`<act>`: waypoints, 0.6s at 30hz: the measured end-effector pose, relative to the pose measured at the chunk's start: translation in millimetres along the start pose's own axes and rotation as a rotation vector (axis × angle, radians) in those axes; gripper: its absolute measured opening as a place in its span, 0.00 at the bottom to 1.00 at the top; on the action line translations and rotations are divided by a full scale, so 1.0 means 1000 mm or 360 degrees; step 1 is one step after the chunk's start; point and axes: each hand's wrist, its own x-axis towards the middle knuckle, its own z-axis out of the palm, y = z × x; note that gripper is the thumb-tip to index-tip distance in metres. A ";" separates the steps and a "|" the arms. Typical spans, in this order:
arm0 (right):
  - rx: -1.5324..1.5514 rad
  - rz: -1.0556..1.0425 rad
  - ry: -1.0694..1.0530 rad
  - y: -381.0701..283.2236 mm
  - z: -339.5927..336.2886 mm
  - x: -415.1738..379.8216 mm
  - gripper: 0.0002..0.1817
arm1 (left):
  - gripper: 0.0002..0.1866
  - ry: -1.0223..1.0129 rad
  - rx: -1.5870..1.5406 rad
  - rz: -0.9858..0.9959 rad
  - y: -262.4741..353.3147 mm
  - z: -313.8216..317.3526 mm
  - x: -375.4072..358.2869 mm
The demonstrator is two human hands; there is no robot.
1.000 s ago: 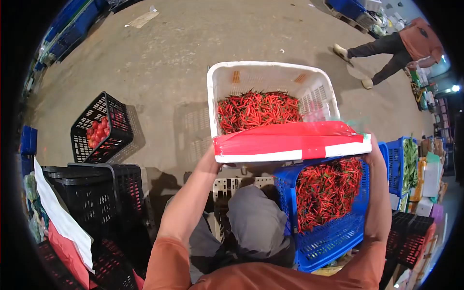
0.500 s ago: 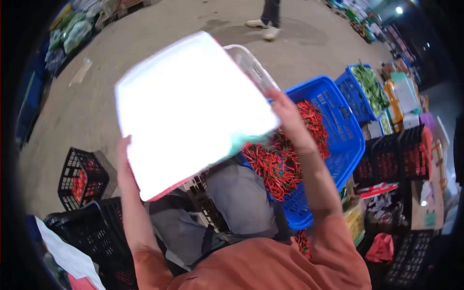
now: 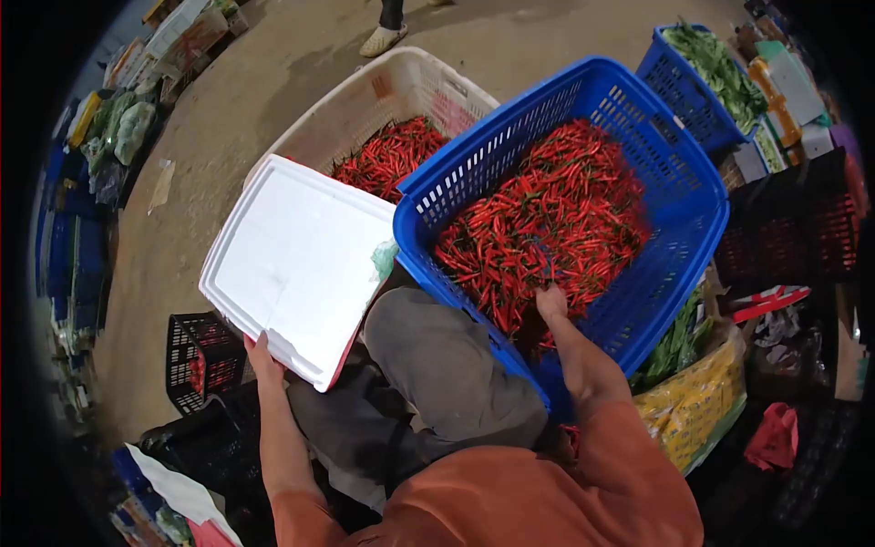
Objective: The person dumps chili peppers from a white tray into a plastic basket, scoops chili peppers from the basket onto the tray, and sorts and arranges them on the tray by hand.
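A white foam lid (image 3: 296, 255), with a raised rim and a scrap of green tape on its right edge, lies tilted over my lap. My left hand (image 3: 264, 360) is closed on its near edge. To the right stands a big blue plastic basket (image 3: 702, 196) holding a heap of red chili peppers (image 3: 547, 205). My right hand (image 3: 551, 301) is down in the near part of this heap, its fingers hidden among the peppers. Behind the lid, a white plastic basket (image 3: 310, 137) holds more red chilies, partly covered by the lid.
A blue crate (image 3: 693, 100) of green vegetables stands at the back right. Black crates (image 3: 793, 228) lie further right, near a yellow bag (image 3: 697, 401). A small black crate (image 3: 205, 360) sits at left. Another person's shoe (image 3: 383, 41) is on the floor ahead.
The lid has come down and toward me, uncovering chilies in the white basket. My right hand has left the lid and entered the blue basket. The view has shifted.
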 end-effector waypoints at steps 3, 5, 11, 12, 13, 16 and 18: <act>0.0070 -0.0164 0.0258 0.003 0.007 0.009 0.27 | 0.33 -0.0104 0.0184 -0.0139 0.012 0.007 0.013; 0.0047 -0.0269 0.0248 0.005 0.011 0.024 0.28 | 0.32 -0.0215 0.0541 -0.0407 0.026 0.019 0.009; 0.0092 -0.0567 0.0271 0.002 0.024 0.045 0.28 | 0.26 0.0076 0.0686 -0.0478 0.020 0.029 0.035; 0.0051 -0.0588 0.0268 -0.002 0.023 0.045 0.28 | 0.23 0.0012 0.0645 -0.0356 0.017 0.015 0.053; 0.0050 -0.0644 0.0199 -0.001 0.022 0.045 0.27 | 0.21 0.0144 0.0827 -0.0121 0.027 0.031 0.042; 0.0259 -0.0794 0.0115 0.004 0.037 0.047 0.27 | 0.20 -0.0039 0.0790 0.0430 0.081 0.140 -0.038; 0.0241 -0.0720 0.0072 -0.003 0.037 0.042 0.26 | 0.20 -0.0613 0.0801 0.0541 0.113 0.221 -0.094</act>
